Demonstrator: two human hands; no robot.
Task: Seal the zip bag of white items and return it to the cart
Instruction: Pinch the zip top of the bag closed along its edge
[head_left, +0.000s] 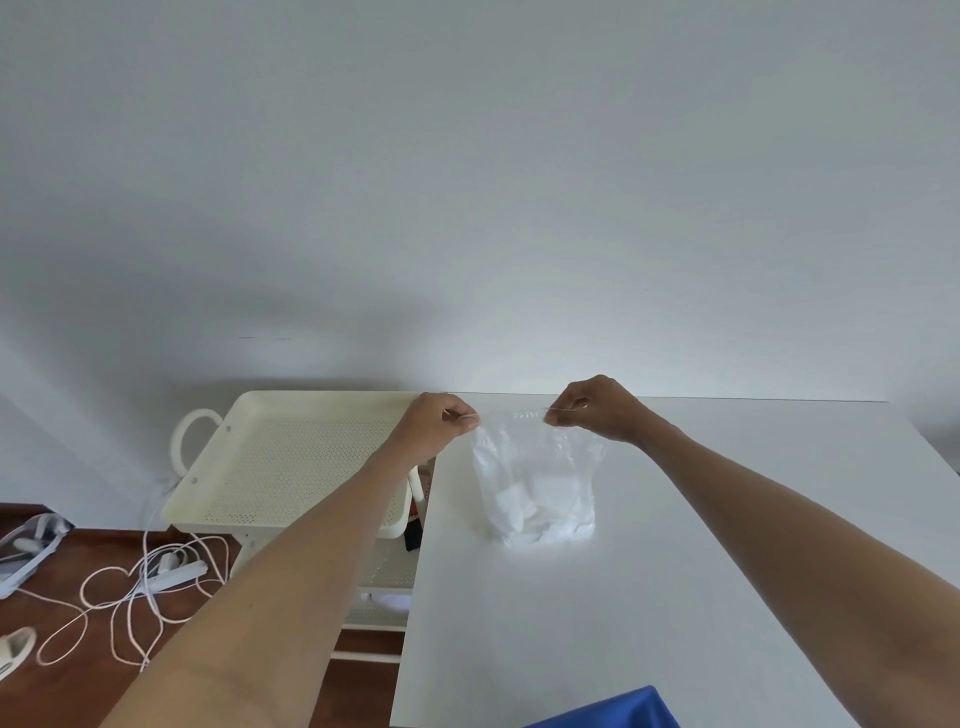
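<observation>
left hand (441, 423) and right hand (597, 410) pinching zip bag (537, 483) top, contents indistinct

One head-worn view looks forward and down, close over the table (675, 597), perhaps slightly tilted.

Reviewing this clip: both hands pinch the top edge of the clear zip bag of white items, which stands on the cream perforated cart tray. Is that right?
Not quite. The head view shows the clear zip bag of white items standing on the white table, not on the cream perforated cart tray, which sits bare to its left. The rest holds: the left hand and right hand pinch its top edge.
</observation>
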